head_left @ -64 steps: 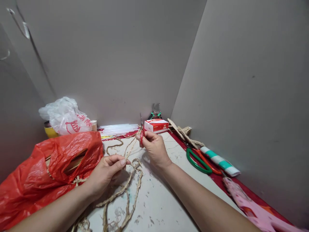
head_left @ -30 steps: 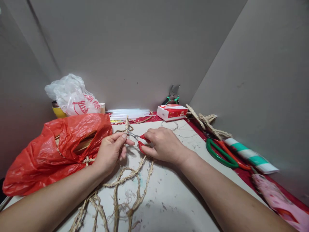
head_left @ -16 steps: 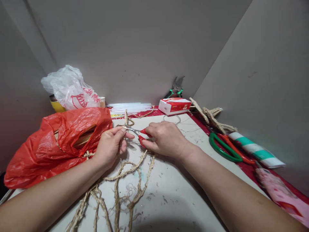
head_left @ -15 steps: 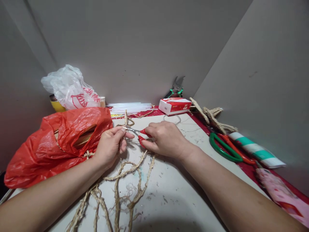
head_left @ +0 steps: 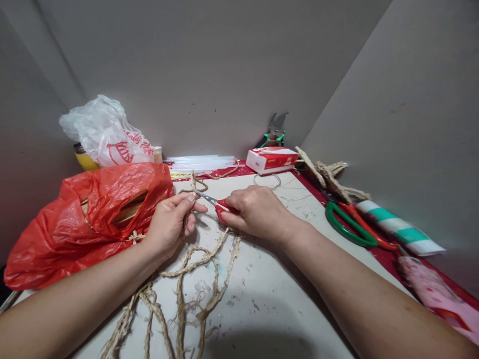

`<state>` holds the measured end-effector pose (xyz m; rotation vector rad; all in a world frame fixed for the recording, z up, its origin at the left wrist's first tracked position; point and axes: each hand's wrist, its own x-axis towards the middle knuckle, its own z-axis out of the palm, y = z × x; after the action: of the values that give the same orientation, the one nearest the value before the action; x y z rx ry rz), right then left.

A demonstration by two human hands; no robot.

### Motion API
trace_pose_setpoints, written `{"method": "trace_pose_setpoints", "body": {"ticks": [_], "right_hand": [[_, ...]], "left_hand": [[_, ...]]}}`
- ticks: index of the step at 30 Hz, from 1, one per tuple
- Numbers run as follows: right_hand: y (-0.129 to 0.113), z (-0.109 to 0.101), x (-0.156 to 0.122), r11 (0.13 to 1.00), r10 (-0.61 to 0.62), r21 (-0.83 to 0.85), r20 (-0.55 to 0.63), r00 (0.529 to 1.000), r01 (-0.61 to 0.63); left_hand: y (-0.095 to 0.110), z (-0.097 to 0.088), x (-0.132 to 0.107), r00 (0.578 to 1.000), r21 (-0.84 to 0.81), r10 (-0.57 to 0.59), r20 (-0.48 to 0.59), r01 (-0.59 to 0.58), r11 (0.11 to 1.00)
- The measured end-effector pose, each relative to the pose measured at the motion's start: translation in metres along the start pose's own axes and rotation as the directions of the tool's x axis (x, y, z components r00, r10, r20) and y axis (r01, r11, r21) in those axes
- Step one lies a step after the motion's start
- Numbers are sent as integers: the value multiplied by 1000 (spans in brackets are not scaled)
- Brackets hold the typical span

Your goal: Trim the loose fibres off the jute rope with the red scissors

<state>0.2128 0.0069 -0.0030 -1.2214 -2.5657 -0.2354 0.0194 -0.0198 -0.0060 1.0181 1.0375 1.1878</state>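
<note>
My right hand (head_left: 254, 209) grips a small pair of red-handled scissors (head_left: 220, 207), its blades closed and pointing left to my left fingertips. Between thumb and fingers my left hand (head_left: 174, 214) pinches a braided straw cord (head_left: 192, 180), whose end sticks up beyond the blade tips. Part of that cord is hidden behind the left hand. Below both hands, more braided straw cords (head_left: 180, 299) lie looped over the pale table (head_left: 277, 289), with loose fibres about them.
A red plastic bag (head_left: 52, 234) holding flat strips stands at left, a white bag (head_left: 101, 129) behind it. Along the back are clear sticks (head_left: 202, 162), a tissue pack (head_left: 271, 160) and pruning shears (head_left: 276, 130). Large green-and-orange handles (head_left: 350, 227) and a striped roll (head_left: 400, 227) lie right.
The scissors' blades and handles have closed together at the cord by my left fingertips. Both hands keep nearly the same place, and the view has shifted slightly.
</note>
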Motion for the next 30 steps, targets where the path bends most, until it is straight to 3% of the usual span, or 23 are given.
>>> {"method": "trace_pose_setpoints", "body": {"ticks": [3, 10, 23, 30], "right_hand": [[3, 1, -1, 999, -24, 41, -22, 999, 25], [1, -1, -1, 983, 164, 87, -31, 986, -161], [4, 1, 0, 998, 50, 28, 8, 999, -50], [2, -2, 0, 983, 150, 104, -1, 989, -149]], "left_hand": [[1, 0, 0, 1000, 5, 0, -20, 1, 1000], [2, 2, 0, 1000, -22, 26, -1, -26, 999], [-5, 0, 2, 1000, 13, 19, -25, -18, 1000], [-3, 1, 2, 999, -4, 36, -19, -36, 999]]}}
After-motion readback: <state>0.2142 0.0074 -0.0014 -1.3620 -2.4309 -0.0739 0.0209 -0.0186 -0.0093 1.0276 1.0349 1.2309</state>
